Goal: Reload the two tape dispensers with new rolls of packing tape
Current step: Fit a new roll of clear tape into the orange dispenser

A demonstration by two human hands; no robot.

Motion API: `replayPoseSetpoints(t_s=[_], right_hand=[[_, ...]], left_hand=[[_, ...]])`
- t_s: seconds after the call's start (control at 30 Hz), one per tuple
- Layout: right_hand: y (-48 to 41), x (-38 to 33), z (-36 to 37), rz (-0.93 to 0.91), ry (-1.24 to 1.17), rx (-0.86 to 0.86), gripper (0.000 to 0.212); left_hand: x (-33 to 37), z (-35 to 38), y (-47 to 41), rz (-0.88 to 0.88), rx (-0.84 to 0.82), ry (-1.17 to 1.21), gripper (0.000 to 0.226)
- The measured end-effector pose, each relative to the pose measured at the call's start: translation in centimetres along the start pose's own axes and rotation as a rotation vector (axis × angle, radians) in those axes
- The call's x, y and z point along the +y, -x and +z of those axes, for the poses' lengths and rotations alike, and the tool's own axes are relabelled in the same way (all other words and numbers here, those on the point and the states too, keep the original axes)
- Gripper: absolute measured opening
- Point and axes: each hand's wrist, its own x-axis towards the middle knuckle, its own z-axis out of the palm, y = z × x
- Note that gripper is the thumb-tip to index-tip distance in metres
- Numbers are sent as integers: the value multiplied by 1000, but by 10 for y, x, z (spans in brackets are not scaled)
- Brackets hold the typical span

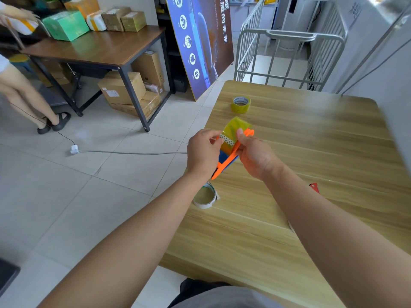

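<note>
An orange and blue tape dispenser (224, 162) is held above the left edge of the wooden table (311, 138). A yellowish roll of packing tape (233, 130) sits in it. My right hand (253, 152) grips the dispenser's orange frame beside the roll. My left hand (203, 150) pinches the tape's loose end with its patterned tab (226, 140). A second new tape roll (241, 104) stands on the table farther away. An empty cardboard tape core (205, 195) lies at the table's left edge under my left wrist. A red piece of another dispenser (314, 187) peeks out behind my right forearm.
A grey cable with a white plug (74, 149) runs across the tiled floor to the left. A brown table (100, 47) with parcels stands at the back left, boxes beneath it, and a person stands beside it. A metal cage trolley (289, 45) stands beyond the wooden table.
</note>
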Motion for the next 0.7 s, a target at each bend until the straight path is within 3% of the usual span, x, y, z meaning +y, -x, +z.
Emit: replayPoseSetpoints(t_s=[0.13, 0.23, 0.33, 0.53, 0.7], right_hand=[[-3, 1, 2, 14, -36, 3, 20], [-4, 0, 4, 18, -20, 24, 29], [-4, -1, 5, 23, -8, 12, 37], [-4, 0, 2, 11, 2, -46, 20], [0, 0, 4, 9, 51, -20, 33]], left_hand=[[4, 3, 2, -1, 76, -38, 20], [6, 3, 0, -17, 99, -72, 17], [6, 1, -4, -42, 82, -68, 12], [4, -5, -13, -135, -2, -38, 7], [2, -7, -16, -127, -82, -88, 8]])
